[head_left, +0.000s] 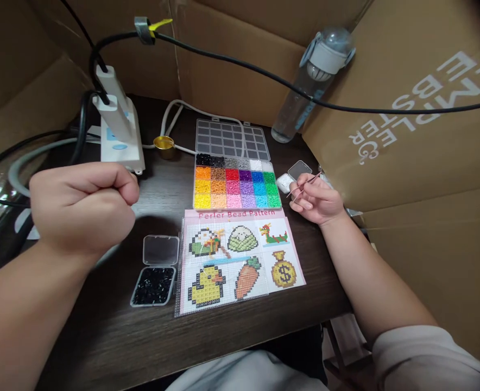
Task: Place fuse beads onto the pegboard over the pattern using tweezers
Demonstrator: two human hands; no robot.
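Note:
My left hand (83,209) is raised as a fist above the left part of the table, with nothing visible in it. In my right hand (315,200) I hold a pair of tweezers (304,188), tips pointing left near a small open box of white beads (284,183). Between my hands lies an open bead case (237,187) with many colours sorted in compartments. In front of it, a Perler bead pattern sheet (280,233) lies under a clear pegboard (232,282) that carries beads in figures such as a duck and a carrot.
A small open box of black beads (153,285) sits left of the sheet. At the back are a power strip (121,144), a gold cup (164,145) and a leaning water bottle (301,100). A black cable (232,64) crosses overhead; cardboard walls (232,38) enclose the table.

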